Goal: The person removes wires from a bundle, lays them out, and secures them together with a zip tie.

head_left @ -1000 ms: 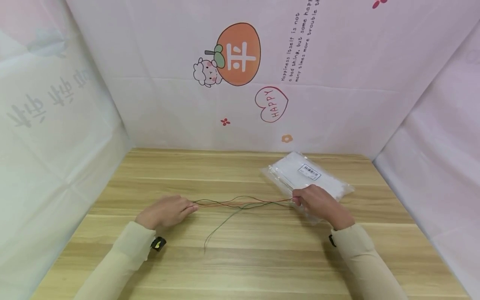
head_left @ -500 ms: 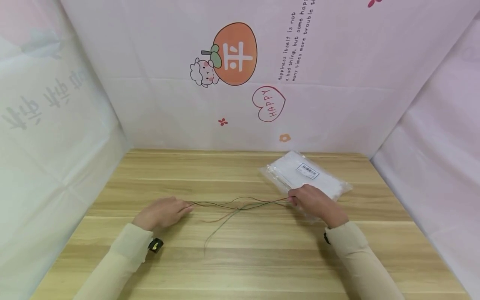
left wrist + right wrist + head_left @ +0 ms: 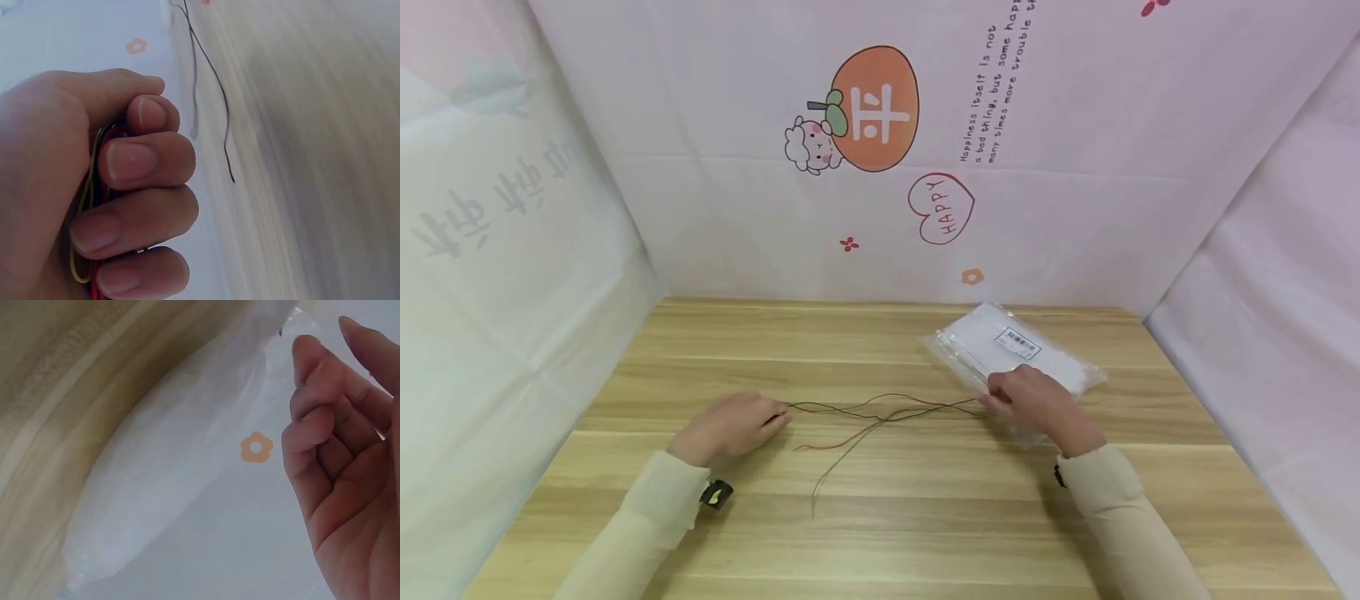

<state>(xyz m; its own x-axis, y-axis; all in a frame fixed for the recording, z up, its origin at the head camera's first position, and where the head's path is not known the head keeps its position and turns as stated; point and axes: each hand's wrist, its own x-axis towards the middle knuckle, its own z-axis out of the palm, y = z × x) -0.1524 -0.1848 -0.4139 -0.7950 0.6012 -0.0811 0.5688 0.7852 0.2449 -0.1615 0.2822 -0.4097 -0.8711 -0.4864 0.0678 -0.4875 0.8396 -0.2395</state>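
Observation:
Thin coloured wires (image 3: 895, 419) stretch across the table between both hands. The left hand (image 3: 733, 427) grips one end; in the left wrist view its curled fingers wrap a bundle of red, yellow and black wires (image 3: 114, 132). A red wire (image 3: 831, 447) and a green wire (image 3: 841, 462) branch off with loose ends on the table. The right hand (image 3: 1036, 407) is at the wires' other end, over the bag's near edge. In the right wrist view its thumb stands apart from the bent fingers (image 3: 309, 434), and no wire shows clearly between them.
A clear plastic bag (image 3: 977, 337) with white contents and a barcode label lies at the back right, partly under the right hand. White printed cloth (image 3: 737, 225) walls off the back and sides of the wooden table (image 3: 880, 533).
The red wire has come away from the left hand and now lies loose beside the green one. The right hand's thumb and fingers have parted slightly. The bag has not moved.

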